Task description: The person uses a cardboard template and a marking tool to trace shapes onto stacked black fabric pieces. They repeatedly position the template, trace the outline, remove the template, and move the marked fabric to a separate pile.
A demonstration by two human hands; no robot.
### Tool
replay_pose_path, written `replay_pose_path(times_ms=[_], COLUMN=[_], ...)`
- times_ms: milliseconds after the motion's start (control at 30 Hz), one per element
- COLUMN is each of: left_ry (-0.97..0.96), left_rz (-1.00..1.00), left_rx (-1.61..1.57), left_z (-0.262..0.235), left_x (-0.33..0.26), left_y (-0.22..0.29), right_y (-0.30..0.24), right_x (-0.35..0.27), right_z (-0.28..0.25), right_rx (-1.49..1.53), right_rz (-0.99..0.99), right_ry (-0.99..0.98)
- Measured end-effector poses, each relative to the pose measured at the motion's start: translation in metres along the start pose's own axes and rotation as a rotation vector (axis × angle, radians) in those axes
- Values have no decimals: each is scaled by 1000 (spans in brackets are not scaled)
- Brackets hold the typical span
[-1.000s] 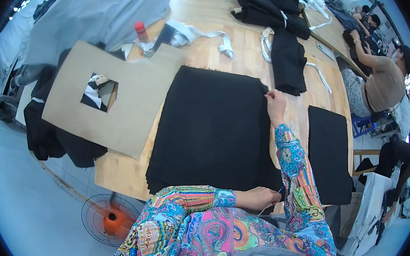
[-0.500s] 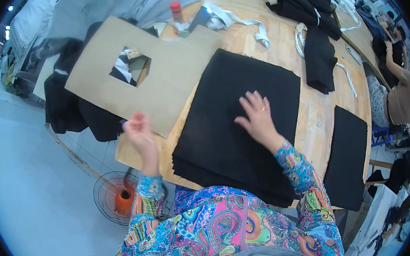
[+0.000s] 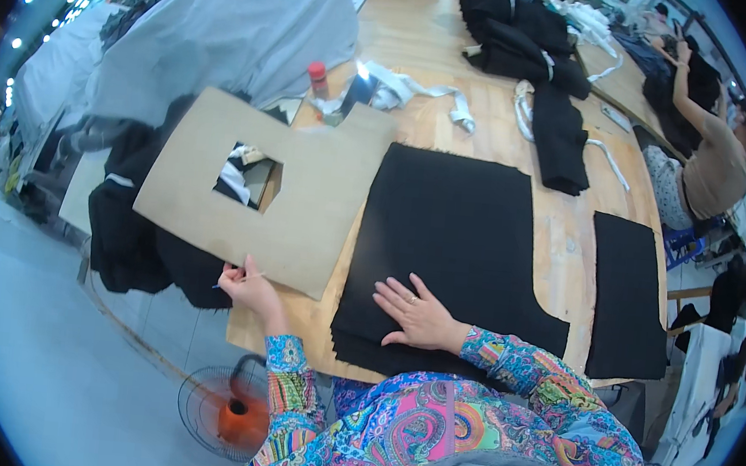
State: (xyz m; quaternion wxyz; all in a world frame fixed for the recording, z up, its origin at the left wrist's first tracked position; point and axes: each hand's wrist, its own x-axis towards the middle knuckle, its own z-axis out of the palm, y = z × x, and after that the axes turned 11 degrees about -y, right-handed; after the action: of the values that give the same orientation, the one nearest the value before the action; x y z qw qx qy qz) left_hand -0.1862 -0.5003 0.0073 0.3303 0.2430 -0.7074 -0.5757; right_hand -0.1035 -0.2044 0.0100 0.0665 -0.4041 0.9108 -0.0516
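While pressed flat with fingers spread, right hand [image 3: 419, 312] on the near part of the stack of black fabric pieces [image 3: 456, 249], holding nothing. Left hand [image 3: 248, 286] at the near edge of the cardboard template [image 3: 305, 200], fingers pinched narrow on that edge; also a thin dark thing between the fingers, too small to tell what.

Stack of black fabric on the middle of the wooden bench [image 3: 424, 60], several layers visible at its near edge, one corner cut away on the right side. Cardboard template just beside it on the left, touching or slightly over the fabric edge, partly past the left edge of the bench, with a square window [image 3: 249, 178] cut in it. Smaller black panel [image 3: 627, 295] to the right of the stack, apart from it, bare wood between.

Farther away on the bench: a red-capped bottle [image 3: 317, 79], white strips of cloth [image 3: 408, 90], a pile of folded dark garments [image 3: 530, 56]. Grey cover [image 3: 221, 38] over something bulky at far left. Dark clothes [image 3: 137, 239] hanging below the template. Orange fan [image 3: 229, 411] on the floor near the left forearm. Another person [image 3: 707, 165] seated at the far right, arm raised to a second bench.
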Motion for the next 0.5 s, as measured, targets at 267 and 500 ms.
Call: replay_pose_path(times_ms=[267,500], left_ry=[66,-126], left_rz=[360,980], left_rx=[29,85], left_z=[7,-17], left_x=[19,25], left_y=[37,137], right_y=[2,20], right_x=[-2,-12], right_z=[9,-7], right_rx=[35,388], right_rz=[-27,4], right_ry=[20,112])
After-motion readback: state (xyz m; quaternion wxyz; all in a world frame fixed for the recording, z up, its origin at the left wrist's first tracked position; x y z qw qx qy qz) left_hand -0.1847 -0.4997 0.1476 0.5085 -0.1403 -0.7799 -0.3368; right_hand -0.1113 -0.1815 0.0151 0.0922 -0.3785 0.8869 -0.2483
